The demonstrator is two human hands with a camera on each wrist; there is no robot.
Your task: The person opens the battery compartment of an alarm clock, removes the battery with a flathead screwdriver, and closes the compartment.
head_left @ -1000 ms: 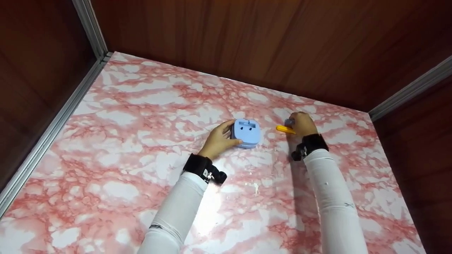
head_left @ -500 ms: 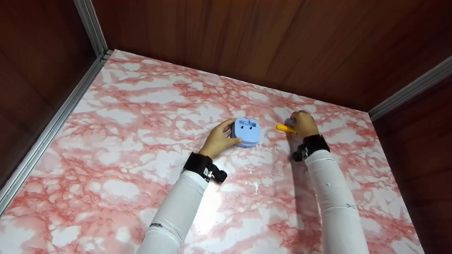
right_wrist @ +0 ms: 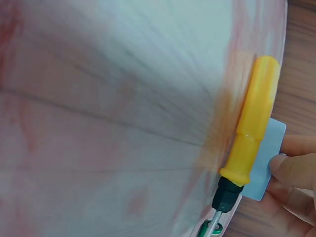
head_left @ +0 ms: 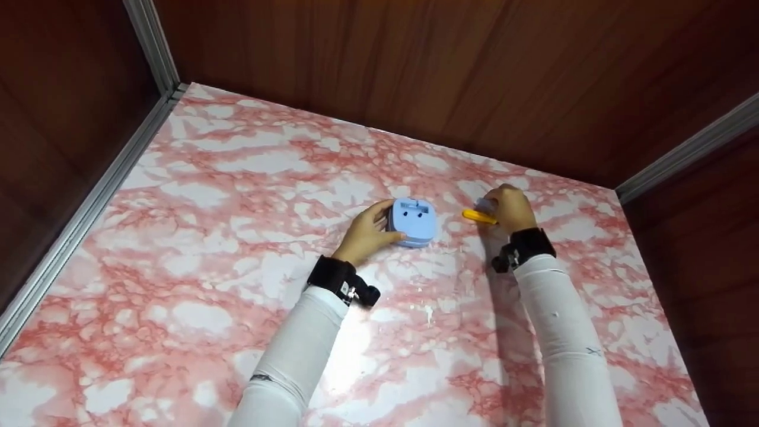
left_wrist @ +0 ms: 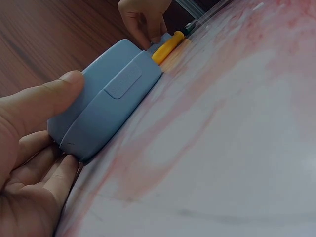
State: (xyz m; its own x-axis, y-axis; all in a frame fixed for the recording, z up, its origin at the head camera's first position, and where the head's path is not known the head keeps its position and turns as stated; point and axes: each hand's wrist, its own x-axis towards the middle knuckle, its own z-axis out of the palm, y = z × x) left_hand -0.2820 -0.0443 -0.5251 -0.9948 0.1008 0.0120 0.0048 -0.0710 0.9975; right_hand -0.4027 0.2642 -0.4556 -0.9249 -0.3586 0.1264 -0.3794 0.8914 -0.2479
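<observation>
My left hand [head_left: 364,237] grips the left side of a light blue rounded plastic case [head_left: 414,228], thumb over its near edge. Two dark dots and a recess mark the top of the case. In the left wrist view the case [left_wrist: 111,96] stands on the table, its side showing a raised label. To its right, my right hand [head_left: 511,206] pinches a small flat light blue plastic piece [right_wrist: 264,163] by its edge. A screwdriver with a yellow handle [right_wrist: 252,123] lies beside that piece, its black collar and metal shaft running toward the frame's bottom.
Near the screwdriver shaft, a small round green-edged thing [right_wrist: 215,228] is partly cut off by the frame. The red and white marbled table [head_left: 225,237] ends at a dark wood panel [head_left: 379,71] behind, with metal rails [head_left: 89,196] at the sides.
My right hand has shifted slightly upward, and a little more of the flat blue piece shows. My left hand and the case stay nearly still.
</observation>
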